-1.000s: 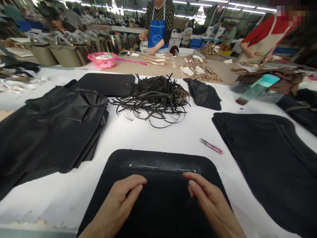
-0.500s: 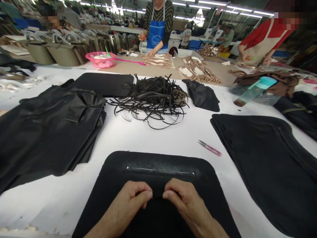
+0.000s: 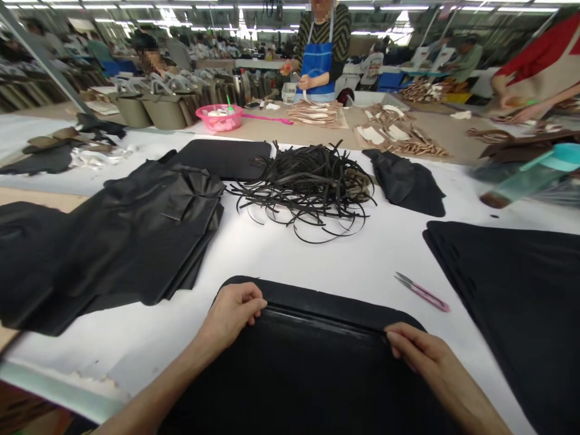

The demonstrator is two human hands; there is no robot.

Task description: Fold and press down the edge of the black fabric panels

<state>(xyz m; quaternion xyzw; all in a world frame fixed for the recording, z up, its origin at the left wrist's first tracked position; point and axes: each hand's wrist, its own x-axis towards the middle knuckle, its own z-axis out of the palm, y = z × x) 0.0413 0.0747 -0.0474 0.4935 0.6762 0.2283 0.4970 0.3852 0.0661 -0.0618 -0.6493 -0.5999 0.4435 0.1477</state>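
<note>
Hands, left hand (image 3: 231,311) and right hand (image 3: 419,350), pinch black panel (image 3: 317,362) edge.

Bright, even light falls from rows of ceiling tube lamps (image 3: 254,7) above the white table (image 3: 362,260), which shows only faint, soft shadows. The dark fabric sheets lose surface detail. To the right of the table's centre the teal-capped bottle (image 3: 530,178) smears with motion blur, and straight edges bow toward the frame borders.
</note>
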